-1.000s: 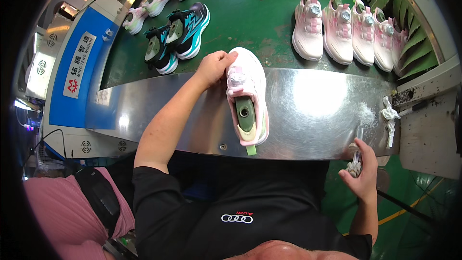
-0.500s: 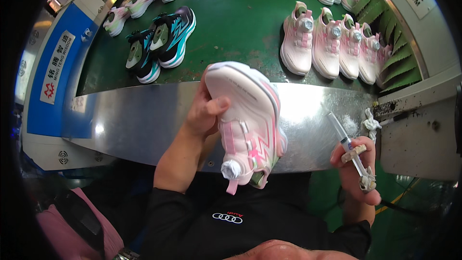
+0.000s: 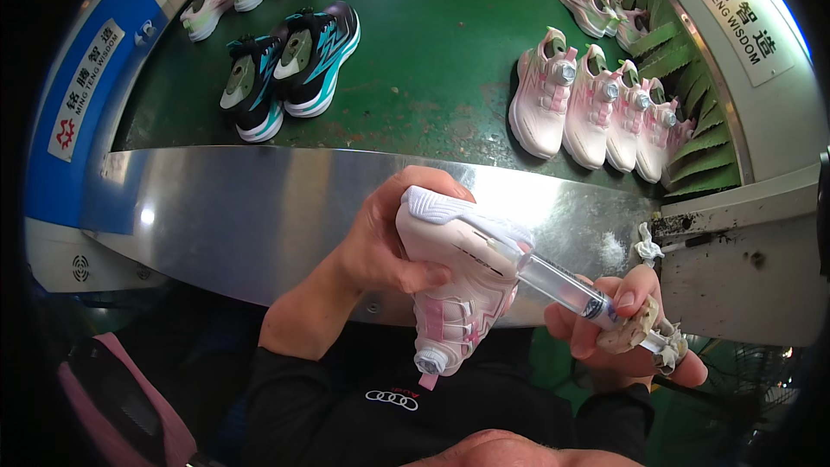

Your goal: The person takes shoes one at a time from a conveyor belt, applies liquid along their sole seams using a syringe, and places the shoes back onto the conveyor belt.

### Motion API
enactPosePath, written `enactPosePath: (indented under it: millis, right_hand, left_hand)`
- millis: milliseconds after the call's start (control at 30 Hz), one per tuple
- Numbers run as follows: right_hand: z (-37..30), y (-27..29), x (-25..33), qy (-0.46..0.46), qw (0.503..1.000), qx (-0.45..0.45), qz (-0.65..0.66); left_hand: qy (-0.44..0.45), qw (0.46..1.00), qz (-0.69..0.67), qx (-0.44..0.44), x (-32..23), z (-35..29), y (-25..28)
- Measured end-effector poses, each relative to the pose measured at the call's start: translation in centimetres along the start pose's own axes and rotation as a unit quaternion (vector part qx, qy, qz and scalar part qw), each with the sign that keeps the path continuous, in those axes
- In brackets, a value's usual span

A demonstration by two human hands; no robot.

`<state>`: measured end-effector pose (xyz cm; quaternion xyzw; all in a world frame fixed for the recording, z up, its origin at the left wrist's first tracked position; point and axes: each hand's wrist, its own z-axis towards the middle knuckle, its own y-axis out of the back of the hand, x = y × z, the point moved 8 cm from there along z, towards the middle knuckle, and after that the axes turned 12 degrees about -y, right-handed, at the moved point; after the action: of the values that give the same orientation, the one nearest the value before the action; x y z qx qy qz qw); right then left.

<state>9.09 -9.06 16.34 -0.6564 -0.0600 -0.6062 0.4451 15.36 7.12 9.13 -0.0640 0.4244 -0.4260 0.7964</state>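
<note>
My left hand (image 3: 380, 246) is wrapped round the toe end of a pale pink and white sneaker (image 3: 445, 261), holding it tilted with its round silver dial and pink pull tab toward me. In my right hand (image 3: 616, 329) is a clear plastic syringe (image 3: 560, 284), its finger grip and plunger end covered in lumpy off-white wrapping. The syringe's tip lies at the seam between the sneaker's upper and white sole. I cannot tell whether it touches. My right thumb rests by the plunger end.
A metal ledge (image 3: 233, 225) borders the green conveyor belt (image 3: 432, 78). Several pink sneakers (image 3: 540, 108) stand in a row on the right, near green strip curtains (image 3: 705, 121). Black and teal sneakers (image 3: 316, 69) are on the left. A crumpled white scrap (image 3: 647, 246) sits at the ledge's right end.
My left hand has lowered the sneaker and turned its sole edge toward the right. The syringe has come left to the sneaker's side. Another shoe has come into view at the top.
</note>
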Motion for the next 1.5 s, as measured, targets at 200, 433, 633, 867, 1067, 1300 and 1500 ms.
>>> enactPosePath:
  millis: [200, 433, 633, 867, 1067, 1300, 1500]
  right_hand:
    - [0.6, -0.1, -0.4, 0.001, 1.000, -0.007, 0.000]
    - [0.4, -0.1, -0.3, 0.008, 0.999, 0.002, -0.034]
    - [-0.7, 0.8, -0.7, 0.011, 0.999, -0.024, -0.040]
    - [-1.7, 2.1, -1.8, 0.013, 0.999, -0.040, -0.020]
    - [-2.3, 3.0, -2.8, 0.044, 0.999, 0.013, 0.007]
    - [-3.3, 4.6, -4.5, 0.045, 0.999, -0.015, 0.020]
    - [-4.3, 4.9, -5.9, 0.022, 0.999, -0.017, 0.025]
  left_hand:
    - [-0.006, 1.000, 0.001, 0.006, -0.2, -0.1, -0.4]
    - [0.004, 1.000, -0.004, -0.011, -0.3, -0.3, -0.3]
    - [0.018, 0.998, 0.030, -0.046, 0.3, -0.7, 1.2]
    - [0.045, 0.994, 0.050, -0.081, 0.4, -0.5, 2.3]
    - [0.083, 0.978, 0.039, -0.189, 0.7, -1.0, 3.9]
    - [0.125, 0.968, 0.021, -0.215, 1.7, -1.7, 5.3]
    - [0.138, 0.945, -0.013, -0.297, 2.5, -3.5, 7.6]
